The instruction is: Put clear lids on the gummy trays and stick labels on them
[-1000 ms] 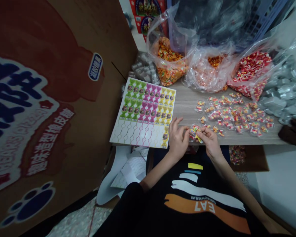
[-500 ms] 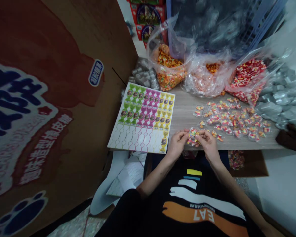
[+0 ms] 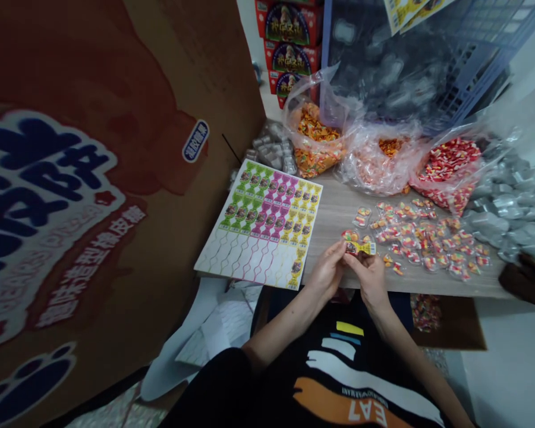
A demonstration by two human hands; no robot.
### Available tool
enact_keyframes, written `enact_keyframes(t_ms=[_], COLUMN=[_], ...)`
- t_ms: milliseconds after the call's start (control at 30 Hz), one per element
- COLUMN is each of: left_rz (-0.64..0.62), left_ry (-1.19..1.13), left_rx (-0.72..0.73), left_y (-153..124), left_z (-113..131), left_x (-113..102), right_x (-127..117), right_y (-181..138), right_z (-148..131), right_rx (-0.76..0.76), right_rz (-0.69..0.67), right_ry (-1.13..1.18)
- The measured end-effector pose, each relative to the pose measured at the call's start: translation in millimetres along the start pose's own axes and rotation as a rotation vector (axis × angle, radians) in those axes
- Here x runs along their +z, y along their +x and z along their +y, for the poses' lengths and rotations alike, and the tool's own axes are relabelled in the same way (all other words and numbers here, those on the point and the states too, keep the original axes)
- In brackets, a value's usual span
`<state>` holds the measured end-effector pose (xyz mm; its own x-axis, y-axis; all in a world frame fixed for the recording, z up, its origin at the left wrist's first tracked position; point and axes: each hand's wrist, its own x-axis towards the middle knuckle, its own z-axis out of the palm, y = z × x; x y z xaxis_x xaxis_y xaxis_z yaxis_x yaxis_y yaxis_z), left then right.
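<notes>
My left hand (image 3: 326, 272) and my right hand (image 3: 371, 279) meet at the table's front edge. Both pinch, between thumbs and fingers, a yellow printed label (image 3: 361, 248) that stretches across the gap toward the right. Behind it shows a small clear pack of candies (image 3: 350, 235); whether the label is stuck to this pack I cannot tell. Left of my hands lies a label sheet (image 3: 232, 252) with green, pink and yellow stickers, its lower part mostly peeled to bare backing. To the right, many small clear candy packs (image 3: 428, 238) are spread on the table.
Along the back stand open bags of orange candies (image 3: 318, 151), pinkish candies (image 3: 370, 160) and red-white candies (image 3: 450, 163). Clear plastic shells (image 3: 508, 190) pile up at right, near a dark brown item (image 3: 524, 282). A blue crate (image 3: 468, 89) and red boxes (image 3: 289, 24) stand behind. A large carton (image 3: 160, 196) walls the left.
The view has tilted upward, showing more of the crate. My hands have drawn closer together, and the candy pack between them has given way to a lengthwise yellow label in front.
</notes>
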<state>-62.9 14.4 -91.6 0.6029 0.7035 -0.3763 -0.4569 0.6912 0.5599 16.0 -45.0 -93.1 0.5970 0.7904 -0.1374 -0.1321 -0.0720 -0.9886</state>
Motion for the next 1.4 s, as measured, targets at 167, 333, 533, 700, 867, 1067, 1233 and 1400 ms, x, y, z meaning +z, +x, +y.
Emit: enact_keyframes(t_ms=[167,333,533,700,867,1067,1233,1400], left_rz=[-0.023,0.130,0.242,0.228,0.260,0.292,0.253,0.229], left_ry=[0.026,0.151,0.112,0.085,0.024,0.080,0.104,0.113], left_rx=[-0.137,-0.087,-0.041,-0.024,-0.013,0.067,0.056,0.071], left_y=[-1.0,5.2,6.8,3.7,0.5,-8.1,-12.4,-17.0], left_z=[11.8,12.2,0.9,-2.0,-6.6,-6.1,-7.6,-6.8], left_x=[-6.3,-8.5,-11.3,-9.3,-2.6,2.2,4.6,10.2], right_x=[-18.4,-37.3,-35.6,-27.4,-20.7,-7.3,2.3,7.7], right_y=[4.3,6.8,2.1,0.0,-0.7,-9.2,-15.8,-17.3], right_z=[0.8,5.1,12.8,21.1,26.8,26.9,28.9,28.9], right_rx=[-0.522,-0.880,-0.741,-0.591,-0.562,-0.450,-0.369,-0.306], right_rz=[0.066,-0.013,-0.036,-0.040,0.022,0.057,0.139,0.196], right_ry=[-0.736,-1.104,-0.856,-0.644,-0.538,-0.389,-0.294,-0.223])
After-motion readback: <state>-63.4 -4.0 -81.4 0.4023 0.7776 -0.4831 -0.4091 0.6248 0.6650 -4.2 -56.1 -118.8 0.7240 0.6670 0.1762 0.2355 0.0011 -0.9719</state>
